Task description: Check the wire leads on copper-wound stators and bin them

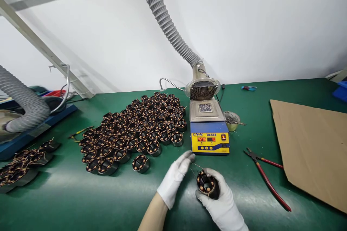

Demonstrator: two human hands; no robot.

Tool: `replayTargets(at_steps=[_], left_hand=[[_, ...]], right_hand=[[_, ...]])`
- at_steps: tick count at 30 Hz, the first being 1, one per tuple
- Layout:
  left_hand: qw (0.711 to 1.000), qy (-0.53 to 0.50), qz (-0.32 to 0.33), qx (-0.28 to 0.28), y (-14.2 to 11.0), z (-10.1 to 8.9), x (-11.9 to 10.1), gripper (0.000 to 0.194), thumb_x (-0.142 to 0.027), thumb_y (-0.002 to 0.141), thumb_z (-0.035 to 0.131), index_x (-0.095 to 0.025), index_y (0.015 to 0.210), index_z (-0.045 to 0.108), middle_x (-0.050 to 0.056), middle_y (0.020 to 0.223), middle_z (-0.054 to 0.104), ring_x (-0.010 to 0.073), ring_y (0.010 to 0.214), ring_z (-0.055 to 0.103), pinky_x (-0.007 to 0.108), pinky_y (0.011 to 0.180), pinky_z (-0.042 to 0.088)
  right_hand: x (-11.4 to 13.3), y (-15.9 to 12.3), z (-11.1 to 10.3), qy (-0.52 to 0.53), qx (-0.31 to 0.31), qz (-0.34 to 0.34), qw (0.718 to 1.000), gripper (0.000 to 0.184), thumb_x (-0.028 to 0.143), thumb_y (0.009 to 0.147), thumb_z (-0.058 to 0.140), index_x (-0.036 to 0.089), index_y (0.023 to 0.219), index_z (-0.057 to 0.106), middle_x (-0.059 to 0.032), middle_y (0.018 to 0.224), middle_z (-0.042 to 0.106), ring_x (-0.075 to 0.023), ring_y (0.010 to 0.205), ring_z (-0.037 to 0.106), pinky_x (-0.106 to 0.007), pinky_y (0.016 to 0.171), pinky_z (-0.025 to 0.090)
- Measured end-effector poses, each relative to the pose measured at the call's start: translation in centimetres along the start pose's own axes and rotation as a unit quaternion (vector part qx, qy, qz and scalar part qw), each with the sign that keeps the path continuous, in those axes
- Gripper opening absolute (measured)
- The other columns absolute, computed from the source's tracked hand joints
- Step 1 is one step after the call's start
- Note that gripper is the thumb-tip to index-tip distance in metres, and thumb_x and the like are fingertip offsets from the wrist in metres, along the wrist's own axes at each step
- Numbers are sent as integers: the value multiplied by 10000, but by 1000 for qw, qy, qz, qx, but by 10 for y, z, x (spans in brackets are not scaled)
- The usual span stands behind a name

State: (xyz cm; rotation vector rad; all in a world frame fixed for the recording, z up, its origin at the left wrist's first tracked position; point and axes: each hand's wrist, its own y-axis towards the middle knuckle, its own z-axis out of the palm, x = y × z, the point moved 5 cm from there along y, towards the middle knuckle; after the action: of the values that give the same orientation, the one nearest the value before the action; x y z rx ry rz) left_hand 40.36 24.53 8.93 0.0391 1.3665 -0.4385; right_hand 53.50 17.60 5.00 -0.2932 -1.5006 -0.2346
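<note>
My right hand (222, 202), in a white glove, grips a round motor stator (207, 184) with copper windings just above the green mat (67, 195). My left hand (176, 177), also gloved, pinches thin wire leads that stick up from the top of that stator. Both hands are directly in front of the blue and yellow solder pot (208, 130), whose red display is lit. A single stator (141, 163) stands on the mat just left of my left hand.
Many wound stators (135, 130) stand packed left of the solder pot; more lie at the far left (21, 166). A fume hose (165, 21) ends over the pot. Red-handled pliers (267, 180), cardboard (311, 144) and a small metal cup (231, 120) are to the right.
</note>
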Motion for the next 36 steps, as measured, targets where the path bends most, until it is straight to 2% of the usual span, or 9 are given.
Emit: replayTargets(at_steps=[2, 5, 10, 14, 17, 20, 24, 29, 36], left_hand=[[997, 28, -28, 63, -2, 19, 9, 530, -452, 707, 664, -157, 1136, 568, 122, 1164, 600, 252, 1109, 524, 360, 985, 372], [998, -36, -43, 2, 0, 34, 24, 383, -396, 659, 706, -110, 910, 661, 128, 914, 692, 254, 875, 633, 331, 800, 480], [976, -197, 14, -89, -3, 10, 9, 315, -381, 711, 684, -142, 910, 631, 69, 754, 701, 203, 788, 651, 321, 818, 471], [999, -7, -35, -8, -7, -5, -10, 340, -310, 680, 712, -153, 976, 652, 77, 926, 690, 223, 973, 590, 297, 888, 417], [988, 128, -72, 46, -6, 5, -3, 163, -258, 679, 671, -130, 775, 701, 57, 770, 689, 202, 781, 601, 272, 716, 445], [992, 99, -61, -45, 1, 5, 7, 112, -225, 637, 670, -119, 665, 688, 35, 650, 656, 155, 639, 558, 247, 616, 425], [988, -66, 6, -137, 1, -10, 4, 265, -349, 653, 709, -135, 807, 679, -4, 592, 611, 119, 621, 539, 242, 705, 431], [996, 8, -65, -63, -6, -4, -2, 456, -331, 593, 772, -139, 988, 651, 82, 931, 679, 181, 884, 581, 253, 808, 427], [991, -17, -102, -80, -7, 12, 11, 283, -240, 502, 773, -95, 713, 653, 29, 654, 648, 108, 605, 543, 201, 581, 420]], right_hand=[[0, 0, 2, -64, -3, -30, 997, 439, 201, 476, 804, 268, 865, 612, -51, 934, 638, -274, 875, 564, -400, 819, 410], [3, 0, 5, -152, -4, -68, 986, 345, 239, 472, 800, 255, 723, 563, -49, 775, 618, -257, 727, 563, -388, 679, 435], [11, -1, 10, -234, 12, -159, 959, 311, 228, 523, 746, 238, 743, 527, -53, 777, 597, -232, 685, 571, -354, 615, 463], [12, -4, 11, -259, 12, -195, 946, 331, 164, 549, 683, 226, 826, 515, -58, 874, 629, -230, 747, 607, -344, 646, 497], [13, -4, 13, -260, 30, -201, 944, 363, 153, 584, 649, 222, 913, 513, -59, 924, 647, -222, 786, 626, -331, 681, 512], [13, -3, 14, -265, 46, -200, 942, 373, 141, 588, 630, 223, 933, 514, -50, 894, 656, -214, 770, 637, -319, 679, 520], [14, -3, 14, -272, 47, -210, 938, 361, 130, 583, 626, 224, 913, 512, -63, 926, 658, -219, 802, 640, -325, 696, 522], [15, -4, 13, -274, 46, -213, 937, 394, 128, 578, 648, 221, 932, 502, -65, 928, 658, -226, 813, 640, -338, 698, 526], [17, -3, 14, -289, 49, -196, 936, 390, 149, 593, 665, 218, 938, 496, -72, 915, 654, -223, 781, 639, -343, 675, 525]])
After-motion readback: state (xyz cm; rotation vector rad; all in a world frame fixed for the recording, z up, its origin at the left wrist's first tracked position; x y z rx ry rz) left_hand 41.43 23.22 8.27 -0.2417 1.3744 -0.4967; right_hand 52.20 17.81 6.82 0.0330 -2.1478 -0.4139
